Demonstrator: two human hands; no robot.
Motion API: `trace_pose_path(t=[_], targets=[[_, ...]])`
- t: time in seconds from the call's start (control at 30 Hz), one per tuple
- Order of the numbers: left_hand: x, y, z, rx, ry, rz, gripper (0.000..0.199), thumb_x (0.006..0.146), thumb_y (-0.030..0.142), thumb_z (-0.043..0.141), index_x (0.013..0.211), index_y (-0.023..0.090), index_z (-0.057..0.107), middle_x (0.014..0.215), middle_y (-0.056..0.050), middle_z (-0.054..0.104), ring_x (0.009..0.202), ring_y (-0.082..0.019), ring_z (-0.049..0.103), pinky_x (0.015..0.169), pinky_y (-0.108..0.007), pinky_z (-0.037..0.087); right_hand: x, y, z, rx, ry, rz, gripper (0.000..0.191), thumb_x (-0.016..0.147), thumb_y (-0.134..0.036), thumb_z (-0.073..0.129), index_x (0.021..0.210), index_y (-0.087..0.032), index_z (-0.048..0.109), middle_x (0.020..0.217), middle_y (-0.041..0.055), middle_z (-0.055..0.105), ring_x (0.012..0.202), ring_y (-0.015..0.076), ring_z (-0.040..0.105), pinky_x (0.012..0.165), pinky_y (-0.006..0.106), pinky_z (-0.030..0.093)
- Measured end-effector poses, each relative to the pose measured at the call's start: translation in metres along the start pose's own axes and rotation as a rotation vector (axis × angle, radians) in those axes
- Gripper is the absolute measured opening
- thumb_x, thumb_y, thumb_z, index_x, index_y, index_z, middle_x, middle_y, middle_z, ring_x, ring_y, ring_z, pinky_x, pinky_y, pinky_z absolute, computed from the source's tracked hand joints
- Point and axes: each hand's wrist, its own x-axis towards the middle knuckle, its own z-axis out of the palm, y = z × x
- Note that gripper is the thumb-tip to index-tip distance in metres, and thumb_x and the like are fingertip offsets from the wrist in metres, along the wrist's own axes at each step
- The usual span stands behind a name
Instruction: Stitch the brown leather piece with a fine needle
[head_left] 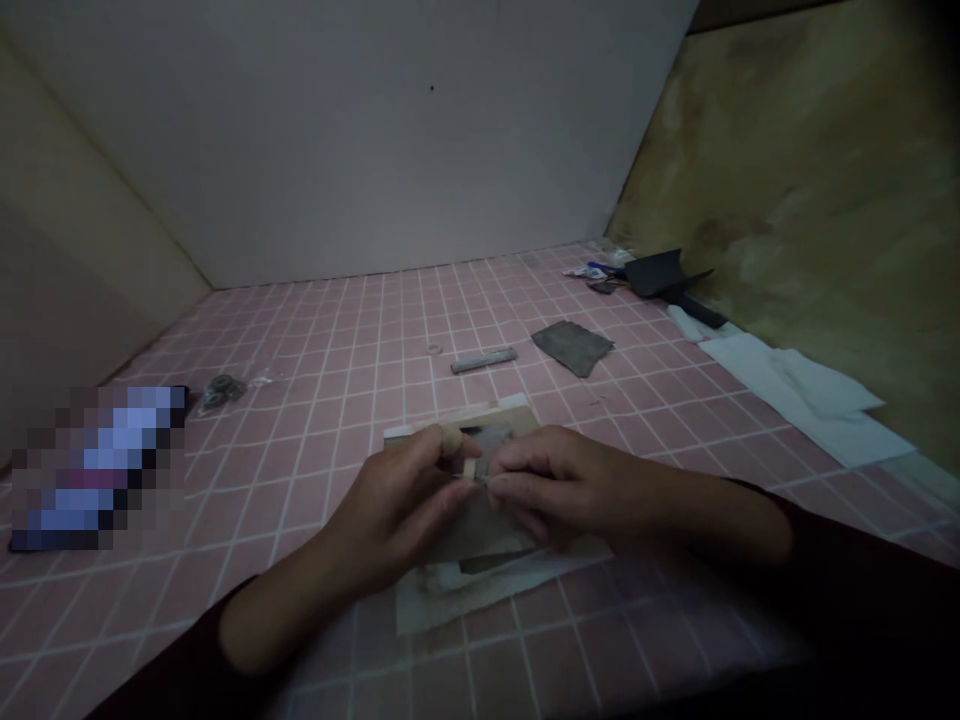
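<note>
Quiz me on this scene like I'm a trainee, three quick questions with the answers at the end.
1. True or false: the left hand and right hand are close together above the layered sheets.
2. Which lies nearest the right end of the grey bar? A) white paper B) dark grey sheet C) black scoop
3. Fill in: the checked surface is ____ with pale lines.
Key: 1 true; 2 B; 3 pink.
</note>
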Motion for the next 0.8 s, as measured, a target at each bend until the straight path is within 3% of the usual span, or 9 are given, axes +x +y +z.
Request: trace_pose_path(t=[0.07, 0.17, 0.27, 0.37, 0.43, 0.5, 0.67, 0.73, 0.8], targets=[[0.001, -0.002, 0.001, -0.093, -0.013, -0.069, 0.014, 0.094, 0.031, 0.046, 0.098, 0.019, 0.052, 0.077, 0.002, 0.053, 0.069, -0.011, 0.05, 0.063, -0.023, 0.039, -0.001, 0.007, 0.006, -0.266, 0.147, -0.088, 0.018, 0.091, -0.018, 0.042, 0.076, -0.016, 0.053, 0.065, -0.0017, 0.053, 0.057, 0.0097, 0.047, 0.055, 0.022, 0.033], [0.002, -0.004, 0.002, -0.162, -0.003, -0.14, 0.019, 0.094, 0.036, 0.046, 0.091, 0.018, 0.053, 0.069, 0.004, 0.047, 0.061, -0.009, 0.044, 0.056, -0.021, 0.035, -0.001, 0.016, 0.014, -0.519, 0.248, -0.171, 0.01, 0.085, -0.016, 0.048, 0.09, -0.018, 0.056, 0.073, -0.0006, 0.056, 0.06, 0.0107, 0.044, 0.055, 0.024, 0.029], [0.002, -0.005, 0.002, -0.083, 0.005, -0.09, 0.014, 0.092, 0.031, 0.05, 0.097, 0.018, 0.052, 0.077, 0.002, 0.053, 0.068, -0.011, 0.049, 0.06, -0.022, 0.038, 0.0, 0.012, 0.01, -0.378, 0.195, -0.104, 0.013, 0.089, -0.017, 0.045, 0.083, -0.017, 0.056, 0.069, -0.0009, 0.056, 0.06, 0.0104, 0.046, 0.057, 0.023, 0.032], [0.002, -0.004, 0.0, 0.039, -0.002, 0.005, 0.015, 0.091, 0.023, 0.051, 0.106, 0.019, 0.051, 0.09, -0.001, 0.058, 0.08, -0.013, 0.054, 0.07, -0.024, 0.04, 0.002, 0.002, -0.001, 0.018, -0.009, 0.044, 0.026, 0.093, -0.02, 0.039, 0.072, -0.016, 0.054, 0.057, -0.0023, 0.053, 0.055, 0.0099, 0.049, 0.057, 0.022, 0.037], [0.001, -0.003, 0.0, 0.05, 0.006, 0.024, 0.017, 0.091, 0.023, 0.051, 0.107, 0.019, 0.051, 0.092, -0.002, 0.058, 0.082, -0.013, 0.054, 0.072, -0.025, 0.04, 0.002, -0.001, -0.004, 0.154, -0.088, 0.092, 0.028, 0.094, -0.021, 0.038, 0.072, -0.016, 0.053, 0.054, -0.0028, 0.052, 0.052, 0.0097, 0.049, 0.054, 0.021, 0.038], [0.001, -0.004, 0.001, -0.013, 0.015, -0.008, 0.016, 0.092, 0.027, 0.05, 0.106, 0.019, 0.051, 0.087, 0.0, 0.056, 0.077, -0.013, 0.053, 0.069, -0.024, 0.04, 0.001, 0.001, -0.002, 0.034, -0.017, 0.059, 0.026, 0.093, -0.02, 0.039, 0.072, -0.016, 0.053, 0.057, -0.0023, 0.053, 0.053, 0.0096, 0.049, 0.055, 0.022, 0.037], [0.001, -0.007, 0.003, -0.168, -0.028, -0.159, 0.018, 0.095, 0.035, 0.045, 0.092, 0.02, 0.052, 0.071, 0.003, 0.047, 0.063, -0.01, 0.044, 0.058, -0.022, 0.036, -0.001, 0.013, 0.011, -0.515, 0.245, -0.092, 0.007, 0.085, -0.021, 0.05, 0.081, -0.017, 0.055, 0.071, -0.0001, 0.055, 0.059, 0.011, 0.044, 0.055, 0.024, 0.029], [0.001, -0.007, 0.002, -0.126, -0.017, -0.13, 0.015, 0.094, 0.033, 0.047, 0.094, 0.019, 0.052, 0.074, 0.003, 0.049, 0.066, -0.01, 0.046, 0.06, -0.022, 0.037, -0.001, 0.013, 0.01, -0.463, 0.227, -0.077, 0.011, 0.086, -0.021, 0.049, 0.078, -0.017, 0.054, 0.069, -0.0006, 0.054, 0.059, 0.0105, 0.044, 0.056, 0.024, 0.03], [0.001, -0.006, 0.001, -0.056, -0.002, -0.06, 0.013, 0.093, 0.029, 0.049, 0.101, 0.019, 0.052, 0.081, 0.001, 0.053, 0.073, -0.012, 0.05, 0.066, -0.024, 0.039, -0.001, 0.009, 0.004, -0.241, 0.115, -0.012, 0.021, 0.091, -0.02, 0.043, 0.073, -0.016, 0.053, 0.062, -0.0016, 0.053, 0.057, 0.0098, 0.047, 0.056, 0.022, 0.033]])
